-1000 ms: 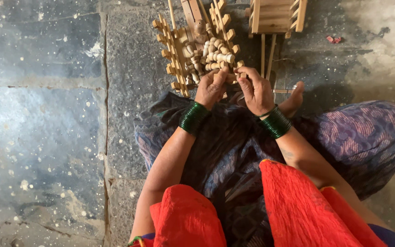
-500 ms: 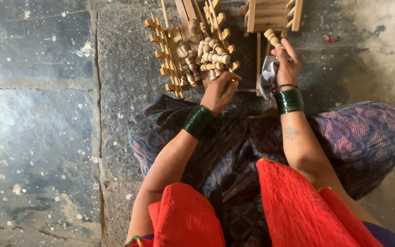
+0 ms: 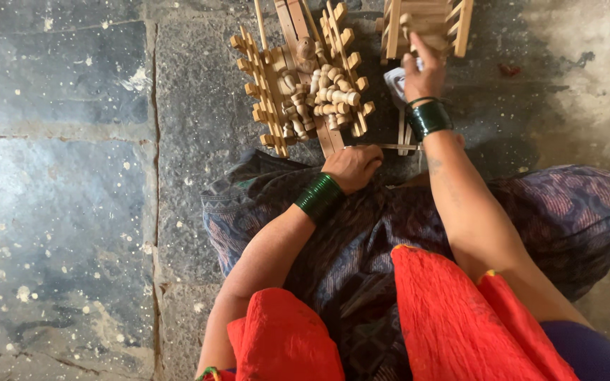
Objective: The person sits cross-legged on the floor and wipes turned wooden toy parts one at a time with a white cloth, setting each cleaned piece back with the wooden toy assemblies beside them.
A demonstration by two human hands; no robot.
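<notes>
My right hand (image 3: 420, 72) reaches forward to a small wooden slatted frame (image 3: 460, 27) at the top right and is shut on a turned wooden peg (image 3: 409, 20), pressing it against the frame. A white scrap (image 3: 395, 79) lies just under that wrist. My left hand (image 3: 353, 166) rests curled on my dark patterned lap cloth (image 3: 390, 233), beside the end of a thin wooden stick (image 3: 390, 147). Whether it grips the stick is unclear. Ahead of the left hand, a pile of turned pegs (image 3: 323, 95) lies between two notched wooden racks (image 3: 266, 92).
I sit on a grey stone slab floor (image 3: 65, 212) speckled with sawdust, with joints running across it. Flat wooden slats (image 3: 292, 21) stick out behind the peg pile. A small red scrap (image 3: 508, 70) lies right of the frame.
My right hand has lifted a peg from the pile and carried it up and right to the slatted frame. My left hand has drawn back from the pile onto my lap.
</notes>
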